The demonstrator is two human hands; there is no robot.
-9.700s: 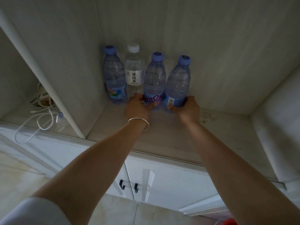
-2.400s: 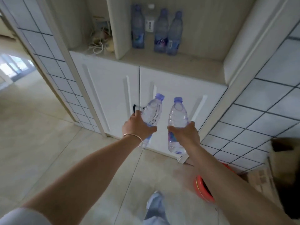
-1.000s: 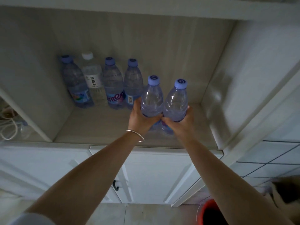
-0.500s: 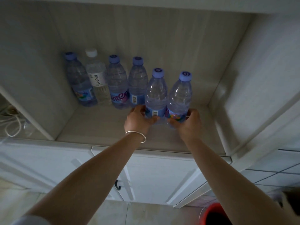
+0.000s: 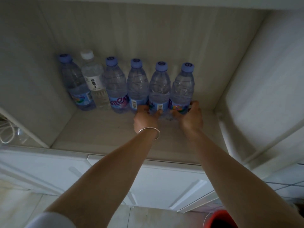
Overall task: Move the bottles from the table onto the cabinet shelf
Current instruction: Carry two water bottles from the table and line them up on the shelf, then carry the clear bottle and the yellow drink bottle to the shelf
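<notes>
Now left hand (image 5: 145, 118) and right hand (image 5: 190, 116) each grip 1 shelved bottle (image 5: 159, 89).

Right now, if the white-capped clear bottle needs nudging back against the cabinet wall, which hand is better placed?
Left, probably. The left hand is at the fifth bottle, nearer the white-capped clear bottle. The right hand holds the end bottle, farthest away, and would have to cross the left arm.
</notes>
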